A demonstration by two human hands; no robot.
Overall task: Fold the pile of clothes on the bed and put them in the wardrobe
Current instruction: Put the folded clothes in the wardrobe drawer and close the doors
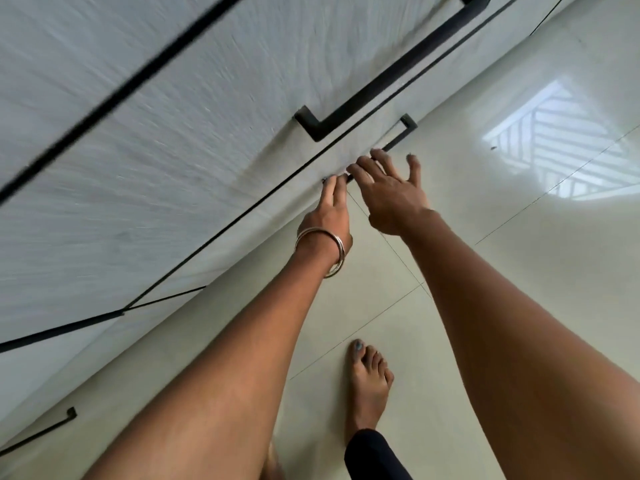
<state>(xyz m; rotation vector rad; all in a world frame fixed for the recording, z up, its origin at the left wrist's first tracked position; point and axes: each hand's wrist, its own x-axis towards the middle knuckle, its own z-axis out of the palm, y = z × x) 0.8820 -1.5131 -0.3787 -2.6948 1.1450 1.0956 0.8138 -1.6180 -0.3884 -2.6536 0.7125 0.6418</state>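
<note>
The wardrobe (173,140) has pale grey fronts with black seams and fills the upper left. A long black door handle (391,69) runs across it. Below that, a thin black drawer handle (399,135) sits on the lowest front, near the floor. My left hand (329,213), with metal bangles on the wrist, has straight fingers touching the near end of this thin handle. My right hand (388,188) is spread, and its fingertips reach the handle's middle. Neither hand holds anything. No clothes and no bed are in view.
Glossy pale floor tiles (519,271) spread to the right, carrying a bright window reflection (554,140). My bare foot (369,379) stands on the tiles close to the wardrobe base. Another thin black handle (52,427) shows at the lower left.
</note>
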